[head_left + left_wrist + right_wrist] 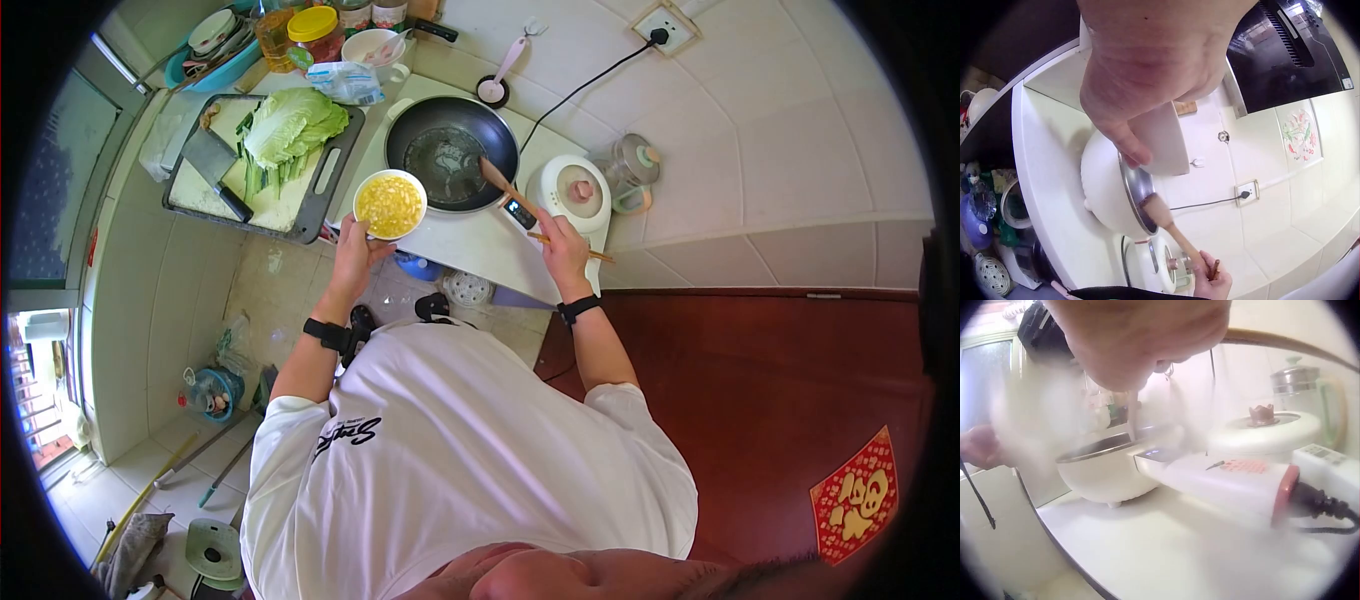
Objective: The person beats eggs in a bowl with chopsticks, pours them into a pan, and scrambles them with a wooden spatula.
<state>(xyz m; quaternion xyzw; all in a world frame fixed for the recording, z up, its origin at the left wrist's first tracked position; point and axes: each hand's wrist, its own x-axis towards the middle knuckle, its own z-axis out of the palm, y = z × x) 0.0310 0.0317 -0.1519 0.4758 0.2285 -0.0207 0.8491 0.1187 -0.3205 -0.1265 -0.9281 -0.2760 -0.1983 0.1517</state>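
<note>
My left hand [356, 258] holds a white bowl [1163, 140] by its side, near the front left rim of the pan. In it is a yellow, bubbly mixture [390, 203] that looks like beaten egg. The electric frying pan [403, 135] has a dark inside with a clear, shiny liquid at the bottom. My right hand [567, 250] grips a wooden spatula [495, 176], its blade dipping inside the pan's right rim. Out of the same fist sticks a thin wooden stick [598, 256], like a chopstick. The pan's handle [1222, 481] with a lit display lies below that hand.
Left of the pan, a chopping board [290, 212] carries cabbage [290, 125] and a cleaver [212, 158]. A white lidded cooker [570, 192] and glass jug [632, 172] stand at the right. A black cord [575, 95] runs to the wall socket. Jars [315, 30] line the back.
</note>
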